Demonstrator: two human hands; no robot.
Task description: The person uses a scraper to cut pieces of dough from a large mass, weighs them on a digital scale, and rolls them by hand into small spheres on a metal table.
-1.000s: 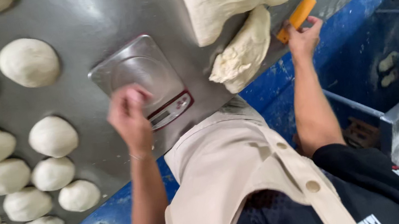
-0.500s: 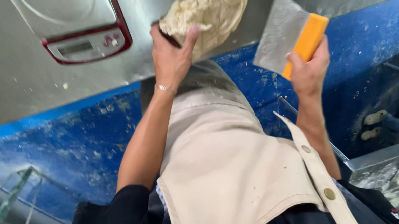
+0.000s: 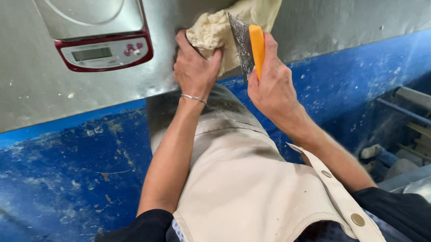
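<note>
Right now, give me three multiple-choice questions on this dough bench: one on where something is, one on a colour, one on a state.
1. Where is the scale?
A. left of the dough piece
B. right of it
C. on the floor

2. What colour is the scraper handle?
A. green
B. orange
C. white

3. What is the left hand doing?
A. hanging free
B. pressing the scale
C. gripping the dough piece

Answers:
1 A, it sits on the steel table to the dough's left.
2 B, the handle in the right hand is orange.
3 C, its fingers close on the dough beside the blade.
</note>
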